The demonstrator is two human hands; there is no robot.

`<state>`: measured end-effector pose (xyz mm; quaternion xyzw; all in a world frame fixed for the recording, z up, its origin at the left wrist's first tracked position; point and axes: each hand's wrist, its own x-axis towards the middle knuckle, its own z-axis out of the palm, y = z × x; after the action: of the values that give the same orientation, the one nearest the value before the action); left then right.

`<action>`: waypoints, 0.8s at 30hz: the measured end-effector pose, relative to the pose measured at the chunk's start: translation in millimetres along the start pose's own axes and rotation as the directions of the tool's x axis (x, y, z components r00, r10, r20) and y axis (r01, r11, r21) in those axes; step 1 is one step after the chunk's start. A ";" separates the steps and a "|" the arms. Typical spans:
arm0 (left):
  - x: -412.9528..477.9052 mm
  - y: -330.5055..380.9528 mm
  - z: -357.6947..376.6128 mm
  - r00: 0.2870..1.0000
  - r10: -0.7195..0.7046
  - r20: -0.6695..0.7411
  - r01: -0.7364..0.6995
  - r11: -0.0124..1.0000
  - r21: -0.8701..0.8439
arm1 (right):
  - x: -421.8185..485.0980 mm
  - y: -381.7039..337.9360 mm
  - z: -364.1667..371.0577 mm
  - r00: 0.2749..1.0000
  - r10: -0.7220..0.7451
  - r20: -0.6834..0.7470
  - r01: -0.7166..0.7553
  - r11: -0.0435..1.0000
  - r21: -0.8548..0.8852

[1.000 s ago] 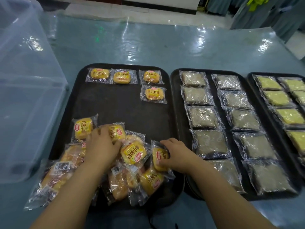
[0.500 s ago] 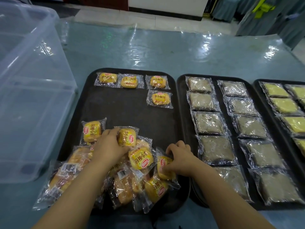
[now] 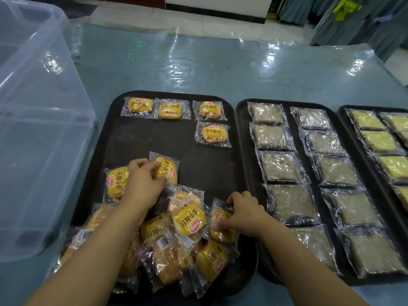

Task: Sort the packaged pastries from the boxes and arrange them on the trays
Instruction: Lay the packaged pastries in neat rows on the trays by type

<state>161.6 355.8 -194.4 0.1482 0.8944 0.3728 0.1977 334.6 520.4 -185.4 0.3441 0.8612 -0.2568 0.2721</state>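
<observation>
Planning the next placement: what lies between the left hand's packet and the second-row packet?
Head view: only bare tray lies between the held packet and the second-row packet.

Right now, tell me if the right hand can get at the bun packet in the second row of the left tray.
Probably yes: bare tray lies between the right hand and that bun packet, though it is pinching another packet.
</observation>
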 end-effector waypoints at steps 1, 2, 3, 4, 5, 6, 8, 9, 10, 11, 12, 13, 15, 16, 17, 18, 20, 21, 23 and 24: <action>5.7 1.7 -0.8 1.000 -0.004 -0.010 0.004 1.000 -0.015 | 1.4 -1.5 -0.1 1.000 0.007 -0.017 -0.007 1.000 -0.009; 11.5 3.9 -1.7 1.000 -0.008 -0.018 0.008 1.000 -0.025 | 3.0 -3.1 -0.4 0.999 0.013 -0.031 -0.014 1.000 -0.021; 17.8 6.3 -2.9 1.000 -0.013 -0.026 0.012 0.999 -0.036 | 4.8 -4.5 -0.7 0.999 0.023 -0.036 -0.024 0.999 -0.031; 23.7 8.8 -4.1 0.999 -0.022 -0.036 0.020 0.999 -0.046 | 6.5 -6.2 -1.4 0.999 0.037 -0.033 -0.038 0.998 -0.039; 29.9 10.9 -5.1 0.998 -0.033 -0.053 0.030 0.998 -0.048 | 7.8 -7.5 -2.6 0.998 0.054 -0.028 -0.055 0.997 -0.046; 35.9 12.8 -5.9 0.997 -0.047 -0.065 0.045 0.998 -0.043 | 9.2 -8.1 -4.2 0.997 0.070 -0.025 -0.071 0.996 -0.049; 46.5 15.6 -6.9 0.996 -0.074 -0.053 0.074 0.997 -0.004 | 12.1 -8.6 -7.4 0.996 0.086 -0.016 -0.087 0.995 -0.039; 51.4 15.3 -7.0 0.996 -0.082 -0.029 0.083 0.996 0.039 | 13.5 -8.6 -8.7 0.996 0.089 -0.011 -0.090 0.996 -0.023; 55.0 14.0 -6.8 0.996 -0.087 0.001 0.087 0.991 0.104 | 14.8 -8.5 -9.8 0.996 0.091 -0.009 -0.091 0.996 -0.001; 58.2 11.4 -6.2 0.997 -0.078 0.024 0.072 0.979 0.188 | 15.8 -8.9 -10.7 0.996 0.091 -0.015 -0.091 0.996 0.025; 60.0 8.9 -6.1 0.998 -0.053 0.036 0.040 0.959 0.280 | 17.1 -9.5 -12.0 0.995 0.088 -0.037 -0.086 0.995 0.052; 61.0 6.3 -5.9 0.999 -0.020 0.037 0.006 0.935 0.355 | 18.6 -10.1 -13.7 0.993 0.081 -0.082 -0.075 0.994 0.078; 60.1 4.3 -6.9 0.999 0.029 0.029 -0.038 0.909 0.415 | 21.8 -11.9 -19.3 0.976 0.073 -0.205 -0.046 0.990 0.130; 60.5 3.1 -7.7 0.997 0.069 0.031 -0.076 0.905 0.418 | 23.1 -13.5 -23.4 0.963 0.073 -0.259 -0.030 0.986 0.166; 62.2 2.1 -9.1 0.992 0.117 0.047 -0.126 0.896 0.425 | 24.8 -15.4 -27.6 0.951 0.075 -0.299 -0.012 0.978 0.207; 64.9 1.0 -10.5 0.983 0.164 0.080 -0.182 0.882 0.434 | 26.8 -17.6 -31.8 0.940 0.076 -0.331 0.007 0.970 0.244; 72.3 -1.2 -13.2 0.956 0.222 0.191 -0.288 0.835 0.468 | 30.2 -23.1 -40.9 0.920 0.081 -0.382 0.039 0.954 0.297; 76.7 -2.3 -14.2 0.940 0.228 0.253 -0.327 0.812 0.484 | 31.7 -26.2 -45.4 0.913 0.088 -0.399 0.052 0.943 0.328; 83.3 -4.0 -14.8 0.910 0.231 0.345 -0.391 0.758 0.522 | 34.1 -32.8 -53.6 0.904 0.109 -0.414 0.073 0.914 0.400; 84.9 -4.4 -14.9 0.902 0.230 0.366 -0.408 0.732 0.545 | 35.3 -36.3 -57.0 0.901 0.117 -0.418 0.081 0.900 0.429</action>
<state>79.6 378.8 -208.6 0.4068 0.8902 0.0687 0.1933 269.6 549.4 -157.9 0.4526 0.8170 -0.3572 -0.0077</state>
